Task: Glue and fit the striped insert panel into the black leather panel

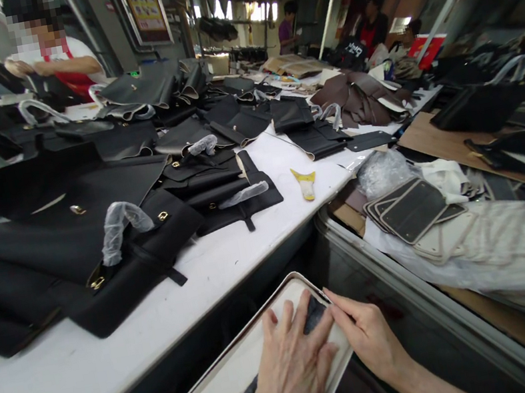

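A flat cream panel with rounded corners (215, 388) lies at the bottom of the view, below the white table's front edge. A dark grey strip (316, 312) runs along it. My left hand (293, 367) lies flat on the panel with its fingers stretched out, pressing on the strip. My right hand (365, 331) is at the panel's right edge, its fingers held together with the tips touching the corner by the strip.
The white table (230, 243) carries black leather bag pieces (113, 243) with gold clasps and plastic-wrapped handles, and a small yellowish tool (305, 183). A stack of grey rounded panels (412, 211) sits to the right. A person in a red apron (60, 59) works at the far left.
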`<state>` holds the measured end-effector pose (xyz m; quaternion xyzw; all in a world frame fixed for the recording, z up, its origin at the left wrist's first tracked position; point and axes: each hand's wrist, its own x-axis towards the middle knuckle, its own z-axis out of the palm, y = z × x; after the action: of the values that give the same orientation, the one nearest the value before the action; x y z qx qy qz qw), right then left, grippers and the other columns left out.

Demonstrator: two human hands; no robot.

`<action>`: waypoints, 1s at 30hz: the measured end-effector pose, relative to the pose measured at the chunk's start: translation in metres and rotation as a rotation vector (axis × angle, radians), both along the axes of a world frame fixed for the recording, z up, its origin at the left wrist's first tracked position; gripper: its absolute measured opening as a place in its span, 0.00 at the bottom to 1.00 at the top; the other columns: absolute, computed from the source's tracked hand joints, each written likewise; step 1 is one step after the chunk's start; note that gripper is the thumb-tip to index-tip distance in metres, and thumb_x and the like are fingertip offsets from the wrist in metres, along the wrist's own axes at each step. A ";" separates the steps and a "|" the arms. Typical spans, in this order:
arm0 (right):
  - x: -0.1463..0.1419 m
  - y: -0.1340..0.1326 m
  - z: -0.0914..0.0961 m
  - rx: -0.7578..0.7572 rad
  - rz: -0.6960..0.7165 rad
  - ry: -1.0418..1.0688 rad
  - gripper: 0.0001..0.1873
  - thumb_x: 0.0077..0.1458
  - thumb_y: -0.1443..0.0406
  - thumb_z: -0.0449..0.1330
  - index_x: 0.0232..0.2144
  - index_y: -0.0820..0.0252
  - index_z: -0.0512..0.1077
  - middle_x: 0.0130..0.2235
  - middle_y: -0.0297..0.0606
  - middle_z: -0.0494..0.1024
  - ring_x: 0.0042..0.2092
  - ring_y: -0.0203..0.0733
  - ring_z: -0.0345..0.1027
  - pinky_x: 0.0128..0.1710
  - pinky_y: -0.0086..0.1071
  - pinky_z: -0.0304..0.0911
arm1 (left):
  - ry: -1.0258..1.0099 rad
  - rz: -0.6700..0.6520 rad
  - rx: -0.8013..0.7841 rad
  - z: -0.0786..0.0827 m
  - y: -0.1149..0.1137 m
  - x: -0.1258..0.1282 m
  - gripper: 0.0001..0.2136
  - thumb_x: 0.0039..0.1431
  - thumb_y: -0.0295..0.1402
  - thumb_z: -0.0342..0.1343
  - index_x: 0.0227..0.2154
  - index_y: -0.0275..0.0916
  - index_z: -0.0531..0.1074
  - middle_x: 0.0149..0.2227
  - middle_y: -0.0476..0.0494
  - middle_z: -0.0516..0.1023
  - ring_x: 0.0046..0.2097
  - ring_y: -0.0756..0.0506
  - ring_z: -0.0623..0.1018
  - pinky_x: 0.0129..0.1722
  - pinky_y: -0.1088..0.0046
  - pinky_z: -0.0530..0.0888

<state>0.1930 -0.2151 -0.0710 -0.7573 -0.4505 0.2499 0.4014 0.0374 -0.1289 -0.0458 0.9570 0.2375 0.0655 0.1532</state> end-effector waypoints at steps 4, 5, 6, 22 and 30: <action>-0.001 -0.003 -0.005 0.021 0.009 -0.079 0.22 0.65 0.61 0.48 0.56 0.65 0.70 0.56 0.47 0.73 0.58 0.48 0.67 0.60 0.44 0.64 | 0.009 -0.007 0.022 -0.004 0.000 0.001 0.18 0.68 0.46 0.42 0.57 0.50 0.62 0.67 0.46 0.55 0.60 0.36 0.61 0.55 0.43 0.60; -0.002 -0.004 -0.007 0.025 0.017 -0.104 0.22 0.65 0.62 0.48 0.56 0.65 0.69 0.56 0.46 0.73 0.58 0.48 0.67 0.60 0.43 0.64 | 0.011 -0.011 0.028 -0.005 0.000 0.002 0.18 0.68 0.46 0.42 0.56 0.49 0.64 0.67 0.45 0.55 0.60 0.36 0.61 0.55 0.43 0.61; -0.002 -0.005 -0.007 0.026 0.027 -0.134 0.22 0.66 0.62 0.47 0.56 0.65 0.69 0.56 0.46 0.73 0.58 0.47 0.67 0.60 0.42 0.64 | 0.013 -0.015 0.033 -0.006 0.000 0.002 0.18 0.68 0.46 0.42 0.55 0.48 0.64 0.67 0.45 0.55 0.60 0.36 0.61 0.55 0.43 0.61; -0.022 -0.006 0.006 -0.178 0.201 -0.538 0.28 0.58 0.79 0.43 0.61 0.70 0.59 0.51 0.52 0.66 0.51 0.49 0.66 0.53 0.43 0.70 | 0.011 -0.077 0.163 -0.010 -0.007 -0.002 0.23 0.69 0.42 0.38 0.64 0.45 0.55 0.66 0.37 0.56 0.61 0.32 0.60 0.52 0.41 0.64; -0.023 -0.002 0.007 -0.208 0.257 -0.656 0.29 0.57 0.80 0.43 0.61 0.75 0.59 0.50 0.54 0.66 0.50 0.50 0.65 0.52 0.42 0.71 | -0.006 -0.099 0.215 -0.011 -0.006 -0.003 0.22 0.69 0.41 0.39 0.63 0.46 0.58 0.65 0.38 0.58 0.60 0.30 0.60 0.50 0.40 0.65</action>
<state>0.1703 -0.2174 -0.0644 -0.7710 -0.6190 0.0865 0.1219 0.0346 -0.1353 -0.0571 0.9782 0.1812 0.0858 0.0536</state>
